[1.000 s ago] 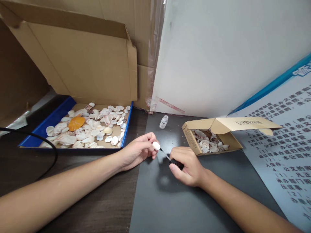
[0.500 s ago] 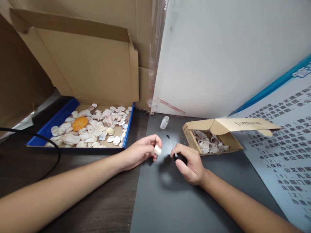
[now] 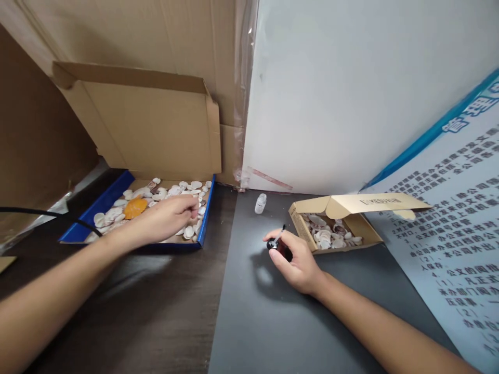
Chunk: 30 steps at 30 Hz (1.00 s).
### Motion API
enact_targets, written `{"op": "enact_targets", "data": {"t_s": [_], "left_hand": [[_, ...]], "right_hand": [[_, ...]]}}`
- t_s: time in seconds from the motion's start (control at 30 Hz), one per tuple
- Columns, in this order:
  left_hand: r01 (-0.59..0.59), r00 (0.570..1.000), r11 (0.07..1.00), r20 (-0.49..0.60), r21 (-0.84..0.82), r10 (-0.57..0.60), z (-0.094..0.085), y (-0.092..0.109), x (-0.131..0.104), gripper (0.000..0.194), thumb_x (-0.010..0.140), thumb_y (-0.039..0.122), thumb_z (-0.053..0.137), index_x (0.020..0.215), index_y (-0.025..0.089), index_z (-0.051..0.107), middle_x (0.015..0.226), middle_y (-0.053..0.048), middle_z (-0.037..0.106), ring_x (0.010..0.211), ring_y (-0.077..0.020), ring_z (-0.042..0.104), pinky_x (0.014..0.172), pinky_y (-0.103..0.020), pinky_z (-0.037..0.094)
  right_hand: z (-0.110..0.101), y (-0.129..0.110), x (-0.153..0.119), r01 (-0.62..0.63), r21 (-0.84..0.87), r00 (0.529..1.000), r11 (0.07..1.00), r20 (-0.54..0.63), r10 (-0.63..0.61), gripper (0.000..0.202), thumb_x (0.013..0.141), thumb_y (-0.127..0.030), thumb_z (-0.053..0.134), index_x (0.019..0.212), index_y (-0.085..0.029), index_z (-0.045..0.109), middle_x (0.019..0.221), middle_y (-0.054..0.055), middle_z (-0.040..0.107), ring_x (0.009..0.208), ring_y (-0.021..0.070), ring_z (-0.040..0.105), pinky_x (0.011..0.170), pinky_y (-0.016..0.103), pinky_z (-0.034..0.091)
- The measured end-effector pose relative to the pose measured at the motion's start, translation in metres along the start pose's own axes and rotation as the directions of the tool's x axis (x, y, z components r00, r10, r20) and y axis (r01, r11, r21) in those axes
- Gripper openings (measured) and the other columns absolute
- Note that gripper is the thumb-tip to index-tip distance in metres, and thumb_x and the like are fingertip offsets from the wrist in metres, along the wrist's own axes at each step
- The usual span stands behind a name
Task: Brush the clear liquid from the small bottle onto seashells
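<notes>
My left hand (image 3: 171, 214) is over the blue-sided cardboard box (image 3: 208, 210) of shells, its fingers curled downward. Whatever those fingers hold, if anything, is hidden from me. An orange scallop shell (image 3: 134, 208) lies among the paler shells, left of that hand. Over the grey mat, my right hand (image 3: 298, 264) grips the black cap of a small brush (image 3: 277, 238), whose dark bristle tip points up and away. A little glass bottle (image 3: 260, 203) with a pale label stands uncapped beyond the right hand.
At right, a smaller open carton (image 3: 303, 228) holds more shells, its flap leaning outward over a printed sheet (image 3: 448, 249). A black cable (image 3: 50, 212) crosses in from the left. Cardboard (image 3: 171, 31) and a white panel (image 3: 331, 93) rise behind.
My left hand has moved from the mat, where it held a small pale shell, leftward over the blue-sided box. My right hand has shifted slightly, tilting the brush the other way. The view has tipped up.
</notes>
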State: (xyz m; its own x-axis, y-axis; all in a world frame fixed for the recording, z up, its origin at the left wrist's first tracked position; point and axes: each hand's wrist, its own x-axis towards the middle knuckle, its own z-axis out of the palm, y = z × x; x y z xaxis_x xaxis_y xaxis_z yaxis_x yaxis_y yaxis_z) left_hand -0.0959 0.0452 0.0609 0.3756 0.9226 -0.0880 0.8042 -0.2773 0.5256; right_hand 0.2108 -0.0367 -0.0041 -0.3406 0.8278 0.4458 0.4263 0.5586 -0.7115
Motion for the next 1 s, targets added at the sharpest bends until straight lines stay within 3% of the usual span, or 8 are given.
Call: {"op": "enact_targets", "data": {"t_s": [0.13, 0.27, 0.4, 0.53, 0.63, 0.7, 0.83, 1.0], "left_hand": [[0.055, 0.997, 0.995, 0.042, 0.077, -0.059, 0.004, -0.019, -0.003, 0.019, 0.079, 0.018, 0.044, 0.076, 0.021, 0.062, 0.082, -0.002, 0.067, 0.081, -0.021, 0.06, 0.074, -0.027, 0.042], [-0.045, 0.994, 0.99, 0.1, 0.134, 0.032, 0.006, -0.024, -0.007, 0.025, 0.084, 0.021, 0.043, 0.093, 0.021, 0.067, 0.099, -0.006, 0.07, 0.094, -0.0224, 0.062, 0.086, -0.03, 0.045], [-0.088, 0.995, 0.956, 0.063, 0.279, 0.074, 0.005, -0.024, -0.01, 0.033, 0.088, 0.021, 0.04, 0.112, 0.02, 0.063, 0.11, -0.01, 0.063, 0.099, -0.0254, 0.061, 0.09, -0.036, 0.047], [-0.128, 0.986, 0.933, -0.058, 0.337, 0.156, 0.013, 0.0, -0.009, 0.028, 0.088, 0.022, 0.04, 0.108, 0.017, 0.06, 0.109, -0.011, 0.059, 0.104, -0.0262, 0.059, 0.095, -0.039, 0.047], [-0.234, 0.969, 0.942, -0.015, 0.242, 0.245, 0.024, 0.034, 0.002, 0.024, 0.089, 0.023, 0.042, 0.104, 0.018, 0.061, 0.107, -0.009, 0.062, 0.103, -0.0248, 0.059, 0.094, -0.038, 0.047], [-0.282, 0.959, 0.944, 0.034, 0.172, 0.28, 0.035, 0.055, 0.017, 0.032, 0.089, 0.024, 0.045, 0.116, 0.018, 0.06, 0.109, -0.009, 0.063, 0.103, -0.0246, 0.06, 0.094, -0.038, 0.047], [-0.156, 0.987, 0.988, 0.038, -0.008, 0.156, 0.061, 0.079, 0.057, 0.05, 0.085, 0.039, 0.059, 0.129, 0.014, 0.053, 0.115, -0.012, 0.063, 0.098, -0.024, 0.064, 0.086, -0.035, 0.051], [-0.07, 0.996, 0.996, -0.051, -0.049, 0.068, 0.094, 0.086, 0.081, 0.027, 0.085, 0.037, 0.06, 0.104, 0.017, 0.059, 0.107, -0.01, 0.063, 0.095, -0.0243, 0.063, 0.082, -0.035, 0.052]], "right_hand": [[-0.001, 0.004, -0.001, -0.005, 0.009, 1.0, 1.0, -0.003, 0.005, 0.018, 0.091, -0.021, 0.048, 0.103, -0.019, 0.062, 0.079, 0.002, 0.062, 0.062, 0.0154, 0.055, 0.058, 0.027, 0.045], [-0.002, 0.006, -0.002, -0.026, 0.041, 0.999, 0.999, 0.021, 0.025, 0.016, 0.092, -0.021, 0.047, 0.099, -0.019, 0.061, 0.072, -0.001, 0.057, 0.056, 0.0137, 0.05, 0.054, 0.026, 0.041], [-0.001, 0.006, -0.002, -0.062, 0.09, 0.996, 0.994, 0.071, 0.056, 0.016, 0.092, -0.018, 0.045, 0.097, -0.019, 0.061, 0.07, -0.003, 0.055, 0.052, 0.0117, 0.052, 0.051, 0.024, 0.042], [0.002, 0.008, -0.003, -0.093, 0.14, 0.992, 0.986, 0.097, 0.08, 0.022, 0.091, -0.015, 0.042, 0.1, -0.018, 0.062, 0.085, 0.001, 0.063, 0.056, 0.0105, 0.06, 0.055, 0.024, 0.048], [0.003, 0.007, -0.003, -0.116, 0.16, 0.991, 0.98, 0.081, 0.104, 0.029, 0.091, -0.014, 0.041, 0.107, -0.018, 0.064, 0.087, 0.002, 0.064, 0.057, 0.0103, 0.059, 0.056, 0.024, 0.047], [0.003, 0.004, -0.003, -0.135, 0.187, 0.99, 0.973, 0.075, 0.122, 0.033, 0.092, -0.015, 0.038, 0.11, -0.018, 0.065, 0.085, 0.002, 0.062, 0.057, 0.0106, 0.056, 0.057, 0.025, 0.046], [0.004, -0.005, -0.005, -0.161, 0.351, 0.987, 0.923, 0.058, 0.15, 0.033, 0.093, -0.017, 0.038, 0.117, -0.02, 0.059, 0.081, -0.001, 0.057, 0.057, 0.0106, 0.052, 0.056, 0.025, 0.044], [0.004, -0.012, -0.006, -0.082, 0.502, 0.987, 0.861, -0.08, 0.141, 0.02, 0.095, -0.018, 0.041, 0.113, -0.024, 0.047, 0.075, -0.005, 0.053, 0.052, 0.0099, 0.046, 0.05, 0.023, 0.04]]}}
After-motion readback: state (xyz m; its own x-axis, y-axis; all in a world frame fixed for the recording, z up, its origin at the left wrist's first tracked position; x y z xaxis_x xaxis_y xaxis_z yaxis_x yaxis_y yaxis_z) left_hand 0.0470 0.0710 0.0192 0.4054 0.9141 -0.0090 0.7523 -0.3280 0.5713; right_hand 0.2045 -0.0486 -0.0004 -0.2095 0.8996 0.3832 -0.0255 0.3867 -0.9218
